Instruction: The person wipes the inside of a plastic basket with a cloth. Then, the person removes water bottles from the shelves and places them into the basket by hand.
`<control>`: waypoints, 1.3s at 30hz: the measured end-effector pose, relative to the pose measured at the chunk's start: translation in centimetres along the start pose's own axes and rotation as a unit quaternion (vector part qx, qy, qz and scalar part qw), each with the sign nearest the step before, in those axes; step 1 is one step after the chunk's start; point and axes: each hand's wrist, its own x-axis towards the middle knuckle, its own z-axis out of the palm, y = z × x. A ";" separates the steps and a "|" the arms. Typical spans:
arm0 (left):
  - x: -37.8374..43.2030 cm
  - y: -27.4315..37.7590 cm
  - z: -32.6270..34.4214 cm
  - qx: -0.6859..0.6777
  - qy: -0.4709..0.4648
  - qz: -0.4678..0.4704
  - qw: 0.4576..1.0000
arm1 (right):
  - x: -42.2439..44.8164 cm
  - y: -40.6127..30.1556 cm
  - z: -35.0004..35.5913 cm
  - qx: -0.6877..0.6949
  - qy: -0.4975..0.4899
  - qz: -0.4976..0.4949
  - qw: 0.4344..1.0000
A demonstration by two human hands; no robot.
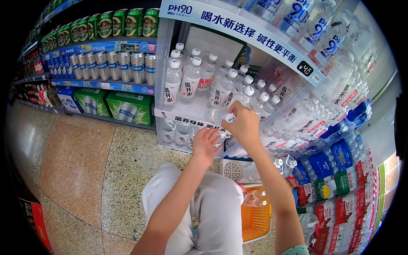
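Note:
My right hand grips a clear plastic water bottle by its white-capped neck, at the front edge of a display shelf. The bottle is tilted, with its cap towards me, and my fingers cover part of it. Just below the shelf's front strip, my left hand holds nothing, its fingers spread. Behind the held bottle stand several upright water bottles with white caps and printed labels. More bottles fill the tier below, partly hidden by my left hand.
An orange plastic basket with bottles in it stands on the floor beside my right leg. Shrink-wrapped bottle packs are stacked at the right. To the left, shelves carry beer cans and green cartons. A printed header panel overhangs the display.

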 end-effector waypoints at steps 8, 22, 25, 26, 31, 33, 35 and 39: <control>1.1 -0.6 -0.2 -0.043 -0.054 -0.021 0.997 | -2.3 -0.6 -1.2 0.021 0.030 -0.014 0.999; -4.1 -4.0 1.5 -0.012 -0.216 -0.196 0.956 | -11.4 1.3 -12.5 0.032 0.091 0.028 0.995; -5.4 -6.8 3.1 -0.027 -0.223 -0.287 0.931 | -14.5 2.9 -15.0 0.032 0.089 0.047 0.994; -5.9 -7.9 3.5 -0.039 -0.215 -0.322 0.921 | -15.4 3.3 -15.7 0.022 0.072 0.056 0.996; -7.5 -13.4 5.0 0.002 -0.207 -0.385 0.899 | -19.8 5.2 -18.8 0.012 0.045 0.117 0.992; -7.8 -15.7 5.6 0.028 -0.215 -0.403 0.889 | -21.6 6.3 -19.4 0.012 0.056 0.138 0.989; -8.3 -18.2 5.9 0.056 -0.185 -0.417 0.888 | -23.5 7.6 -20.0 0.010 0.066 0.156 0.985; -8.5 -23.3 5.8 0.117 -0.082 -0.430 0.891 | -27.1 10.3 -20.4 0.019 0.064 0.230 0.971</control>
